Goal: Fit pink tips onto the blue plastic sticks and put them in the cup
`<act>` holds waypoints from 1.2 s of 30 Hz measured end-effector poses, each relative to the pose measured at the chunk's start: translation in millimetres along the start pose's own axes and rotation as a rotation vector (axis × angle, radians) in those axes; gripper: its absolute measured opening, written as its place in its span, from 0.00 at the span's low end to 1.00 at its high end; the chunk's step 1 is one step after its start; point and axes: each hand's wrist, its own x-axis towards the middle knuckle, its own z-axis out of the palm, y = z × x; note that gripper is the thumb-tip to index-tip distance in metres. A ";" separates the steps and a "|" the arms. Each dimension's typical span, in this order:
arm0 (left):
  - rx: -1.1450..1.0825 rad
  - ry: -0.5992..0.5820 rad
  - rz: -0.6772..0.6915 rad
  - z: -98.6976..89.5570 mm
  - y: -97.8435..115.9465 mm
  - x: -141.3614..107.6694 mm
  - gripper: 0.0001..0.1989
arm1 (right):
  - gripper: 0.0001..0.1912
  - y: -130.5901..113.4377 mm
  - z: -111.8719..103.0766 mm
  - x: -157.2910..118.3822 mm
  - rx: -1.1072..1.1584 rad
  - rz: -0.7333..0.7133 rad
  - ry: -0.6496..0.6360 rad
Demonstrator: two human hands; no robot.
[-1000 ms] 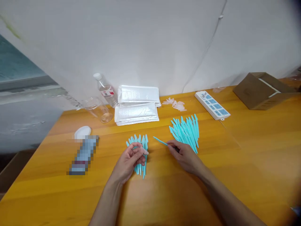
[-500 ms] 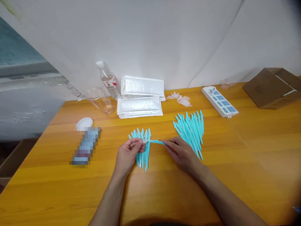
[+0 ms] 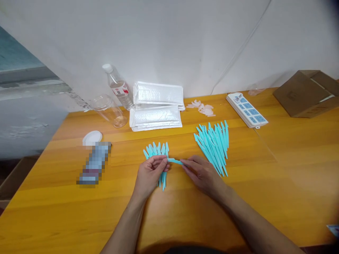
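With my left hand (image 3: 150, 173) and right hand (image 3: 203, 173) I'm pinching opposite ends of a turquoise stick (image 3: 174, 161) above the bench (image 3: 185, 215), apparently working on one end, which is calling for steady alignment next.

Possibly a workroom, by the wooden table (image 3: 182, 218), power strip (image 3: 247, 111), cardboard box (image 3: 299, 96).

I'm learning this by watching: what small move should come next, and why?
Perhaps ease the left hand back slightly to check the held stick: it covers one end, while the right hand grips the other, so the stick should stay supported.
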 end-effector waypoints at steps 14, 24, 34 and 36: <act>1.265 0.086 0.576 -30.6 -22.8 -12.0 0.26 | 0.22 -42.4 38.3 38.3 -0.264 0.416 -0.175; 1.015 0.040 0.720 10.0 33.4 43.1 0.18 | 0.13 21.6 -25.2 -4.0 -0.674 0.474 0.197; 1.508 -0.073 0.812 124.4 93.7 204.6 0.17 | 0.08 37.1 -27.3 -13.6 -0.623 0.514 0.145; 1.562 -0.072 0.798 136.9 94.1 214.8 0.18 | 0.07 38.5 -28.7 -13.4 -0.609 0.542 0.137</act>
